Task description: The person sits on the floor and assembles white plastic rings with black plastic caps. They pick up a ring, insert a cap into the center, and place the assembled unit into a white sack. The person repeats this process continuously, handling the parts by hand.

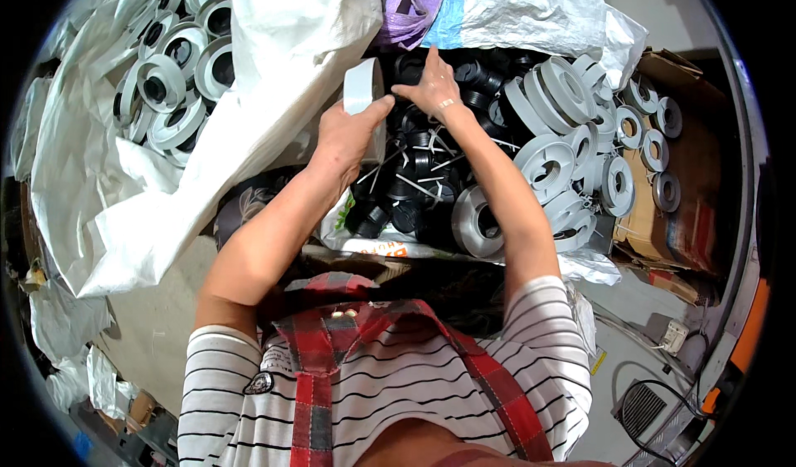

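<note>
My left hand point(348, 131) grips a pale grey plastic ring point(359, 84), its fingers wrapped round the wall and the thumb over the near face. Just to its right, my right hand point(431, 89) reaches over a heap of black plastic fittings point(423, 164), some with white cable ties. The thumb and index finger of that hand are spread apart, with nothing visible between them; its other fingers are partly hidden. To the right of my right forearm lies a pile of grey rings point(547, 164).
A large white woven sack point(157, 210) drapes on the left, with more grey rings point(162, 85) beyond it. Purple strapping point(412, 7) lies on white sheeting at the far side. A cardboard box point(688, 210) stands at the right, with a black cable point(655, 446) on the floor below.
</note>
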The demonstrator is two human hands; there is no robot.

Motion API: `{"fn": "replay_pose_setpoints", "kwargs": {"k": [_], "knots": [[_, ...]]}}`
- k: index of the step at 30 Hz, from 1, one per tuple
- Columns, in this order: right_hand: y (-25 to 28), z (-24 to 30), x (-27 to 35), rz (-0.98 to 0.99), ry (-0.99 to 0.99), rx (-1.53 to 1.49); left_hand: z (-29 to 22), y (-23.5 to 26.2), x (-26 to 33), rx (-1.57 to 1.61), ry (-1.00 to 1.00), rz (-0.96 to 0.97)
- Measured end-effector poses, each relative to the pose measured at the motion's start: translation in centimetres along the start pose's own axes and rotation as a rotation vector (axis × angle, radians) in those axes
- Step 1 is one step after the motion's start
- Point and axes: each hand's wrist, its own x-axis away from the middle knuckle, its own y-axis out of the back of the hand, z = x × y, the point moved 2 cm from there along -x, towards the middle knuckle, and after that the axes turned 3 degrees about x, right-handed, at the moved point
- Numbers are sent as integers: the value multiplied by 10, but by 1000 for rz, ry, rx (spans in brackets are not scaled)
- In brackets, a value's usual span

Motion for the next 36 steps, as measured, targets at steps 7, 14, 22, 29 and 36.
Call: {"fn": "replay_pose_setpoints", "kwargs": {"k": [7, 14, 22, 29, 36], "knots": [[30, 7, 13, 12, 15, -185, 9, 3, 2, 80, -116, -38], [121, 33, 96, 39, 339, -261, 4, -17, 26, 320, 37, 355], [173, 52, 137, 209, 793, 154, -8, -12, 51, 188, 189, 658], [165, 34, 139, 510, -290, -551, 8, -24, 57, 179, -123, 571], [169, -83, 65, -231, 106, 49, -124, 33, 81, -339, -1345, -304]]}}
